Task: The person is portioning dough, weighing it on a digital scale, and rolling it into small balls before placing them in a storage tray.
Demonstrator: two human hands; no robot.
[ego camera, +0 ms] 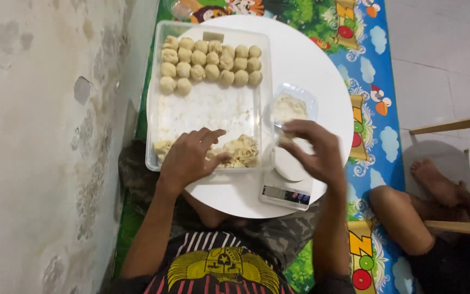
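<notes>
Resting at the near left of a round white table point(300, 71), a clear rectangular plastic tray point(156, 109) carries rows of pale round dough balls point(210, 64) along its far edge; a lump of loose beige dough point(240, 151) lies at its near right corner; left hand point(189, 158), fingers spread and pressing down, touches that lump; right hand point(314, 149), fingers curled together, pinches a small piece of dough, barely visible, above a small white digital kitchen scale point(286, 190) at the table's near edge; a clear plastic tub of white flour point(292, 106) stands just beyond the scale, beside the tray's right wall; another person's bare legs point(409, 201) rest on a colourful cartoon-print floor mat point(379, 109) to the right.
</notes>
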